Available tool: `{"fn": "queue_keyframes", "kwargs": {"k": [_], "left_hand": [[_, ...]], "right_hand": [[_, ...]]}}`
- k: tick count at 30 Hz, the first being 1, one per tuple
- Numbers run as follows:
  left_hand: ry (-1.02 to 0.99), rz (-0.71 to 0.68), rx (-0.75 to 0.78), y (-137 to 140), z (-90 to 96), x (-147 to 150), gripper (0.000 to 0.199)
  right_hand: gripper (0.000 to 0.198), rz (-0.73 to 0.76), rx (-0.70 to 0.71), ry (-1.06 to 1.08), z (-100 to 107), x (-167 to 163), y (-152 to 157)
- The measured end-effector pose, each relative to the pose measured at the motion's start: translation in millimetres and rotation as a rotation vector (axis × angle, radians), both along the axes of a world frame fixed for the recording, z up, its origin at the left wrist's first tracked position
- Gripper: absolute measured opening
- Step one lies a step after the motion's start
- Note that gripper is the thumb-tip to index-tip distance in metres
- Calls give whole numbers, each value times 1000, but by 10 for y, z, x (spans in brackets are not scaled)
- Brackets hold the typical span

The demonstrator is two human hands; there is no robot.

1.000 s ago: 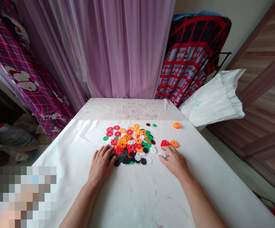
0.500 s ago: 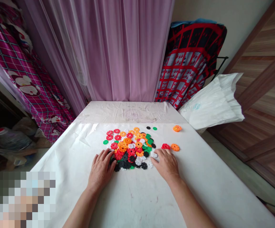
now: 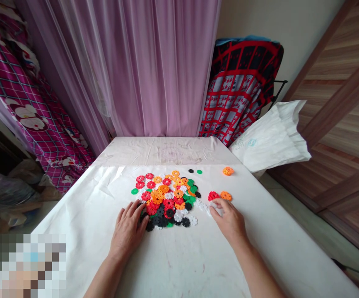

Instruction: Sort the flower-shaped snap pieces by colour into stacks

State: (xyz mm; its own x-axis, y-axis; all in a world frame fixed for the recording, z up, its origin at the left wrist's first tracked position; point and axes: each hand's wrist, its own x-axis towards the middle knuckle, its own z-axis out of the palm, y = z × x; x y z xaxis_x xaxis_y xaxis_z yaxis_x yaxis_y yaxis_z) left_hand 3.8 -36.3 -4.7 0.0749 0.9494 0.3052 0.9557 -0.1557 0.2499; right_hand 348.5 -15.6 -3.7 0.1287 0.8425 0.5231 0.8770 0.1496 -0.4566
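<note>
A pile of notched plastic snowflake discs (image 3: 169, 203) in red, orange, green, black and white lies on the table. My left hand (image 3: 127, 229) rests flat at the pile's left edge, fingers stretched out and fingertips touching black discs (image 3: 150, 227). Right of the pile, my right hand (image 3: 230, 219) has thumb and index finger drawn together at a white disc (image 3: 209, 210), partly covered by the fingertips. More white discs (image 3: 200, 205) lie between that hand and the pile. Just beyond its fingers are a red disc stack (image 3: 213, 195) and an orange disc (image 3: 225, 195).
A white cloth covers the table (image 3: 173, 260). Farther back lie a single black disc (image 3: 191, 171), a green disc (image 3: 199, 171) and some stacked orange discs (image 3: 228, 171). A white bag (image 3: 272, 138) stands by the right edge; purple curtains (image 3: 163, 70) hang behind.
My right hand has moved away from the pile to the right, with a white disc at its fingertips. My left hand stays at the pile's left edge. The camera view has shifted slightly.
</note>
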Motion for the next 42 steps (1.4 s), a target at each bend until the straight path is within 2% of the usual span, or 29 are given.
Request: {"fn": "queue_keyframes", "kwargs": {"k": [5, 15, 28, 34, 38, 42], "left_hand": [[8, -3, 3, 7, -25, -17, 42], [20, -4, -7, 8, -28, -27, 43], [18, -15, 5, 12, -56, -43, 42], [12, -4, 18, 17, -77, -50, 42], [0, 1, 17, 11, -80, -47, 43], [-7, -2, 6, 8, -85, -41, 43]], "right_hand": [[14, 36, -101, 76, 6, 125, -48], [12, 118, -205, -90, -8, 39, -64], [14, 99, -173, -148, -80, 69, -44], [12, 82, -59, -267, 69, -88, -33], [10, 63, -110, -343, 164, -265, 1], [6, 55, -190, -356, 169, -331, 15]]}}
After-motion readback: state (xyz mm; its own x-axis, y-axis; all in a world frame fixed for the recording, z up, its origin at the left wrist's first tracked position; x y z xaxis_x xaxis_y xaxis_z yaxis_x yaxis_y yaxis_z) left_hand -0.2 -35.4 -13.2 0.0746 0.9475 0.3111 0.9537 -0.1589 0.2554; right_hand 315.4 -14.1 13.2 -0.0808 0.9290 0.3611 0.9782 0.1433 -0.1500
